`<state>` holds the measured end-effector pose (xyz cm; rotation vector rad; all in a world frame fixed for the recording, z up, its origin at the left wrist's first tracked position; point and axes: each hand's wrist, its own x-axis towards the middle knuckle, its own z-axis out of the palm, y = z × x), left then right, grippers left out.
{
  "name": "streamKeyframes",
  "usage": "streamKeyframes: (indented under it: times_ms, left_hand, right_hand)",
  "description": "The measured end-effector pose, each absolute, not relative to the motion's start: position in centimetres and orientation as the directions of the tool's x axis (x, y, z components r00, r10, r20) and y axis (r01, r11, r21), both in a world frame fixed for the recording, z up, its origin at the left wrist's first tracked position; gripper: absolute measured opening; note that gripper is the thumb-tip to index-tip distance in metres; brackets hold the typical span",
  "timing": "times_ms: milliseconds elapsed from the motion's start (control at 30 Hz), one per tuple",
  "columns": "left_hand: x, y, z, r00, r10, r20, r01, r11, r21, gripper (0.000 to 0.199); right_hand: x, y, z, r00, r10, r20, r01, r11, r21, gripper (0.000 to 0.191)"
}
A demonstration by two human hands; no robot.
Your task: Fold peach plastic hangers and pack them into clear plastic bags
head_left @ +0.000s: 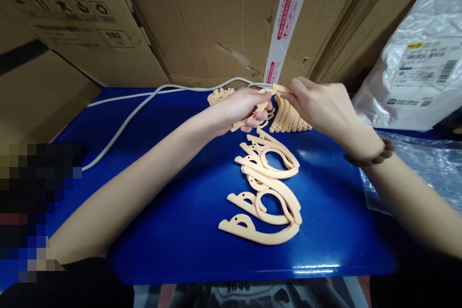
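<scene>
My left hand (252,108) is closed around a cream plastic piece (262,105) above the far part of the blue table. Beside it on the right, my right hand (306,98) pinches another cream piece (280,88), which meets the left hand's piece at its end. Under and behind the hands lie a fanned row of curved cream pieces (292,118) and a small pile of cream parts (219,95). Nearer to me, several curved cream pieces with round loops (270,237) overlap in a column on the table.
The blue table (173,231) has cardboard boxes (209,19) along its back. A white cable (124,139) curves over its left side. On the right are a white plastic package (415,72) and clear plastic wrap (422,163).
</scene>
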<state>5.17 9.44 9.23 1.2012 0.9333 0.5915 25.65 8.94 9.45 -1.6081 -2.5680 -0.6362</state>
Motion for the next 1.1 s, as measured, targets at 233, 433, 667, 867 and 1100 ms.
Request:
streamKeyframes:
  times_ms: [233, 433, 667, 867, 1100]
  left_hand:
    - [5.0, 8.7, 9.9, 0.585, 0.787, -0.196, 0.087, 0.179, 0.980, 0.040]
    - [6.1, 8.6, 9.4, 0.451, 0.875, -0.176, 0.172, 0.108, 0.979, 0.041]
    - [6.1, 8.3, 8.3, 0.354, 0.917, 0.183, 0.437, -0.335, 0.835, 0.035]
    - [3.1, 12.1, 8.2, 0.225, 0.960, 0.166, 0.585, -0.269, 0.765, 0.043]
    - [-1.0, 16.4, 6.2, 0.224, 0.970, -0.091, 0.755, -0.114, 0.646, 0.030]
  right_hand:
    - [26.2, 8.9, 9.0, -0.545, 0.787, 0.290, 0.828, 0.450, 0.336, 0.052]
    - [26.4, 9.1, 8.4, -0.521, 0.816, 0.252, 0.845, 0.449, 0.291, 0.046]
    - [26.1, 9.4, 8.8, -0.461, 0.857, 0.232, 0.885, 0.462, 0.054, 0.037]
    - [27.3, 10.4, 9.3, -0.337, 0.890, 0.306, 0.921, 0.379, -0.087, 0.037]
    - [27.3, 10.6, 9.3, -0.308, 0.892, 0.332, 0.943, 0.331, -0.016, 0.045]
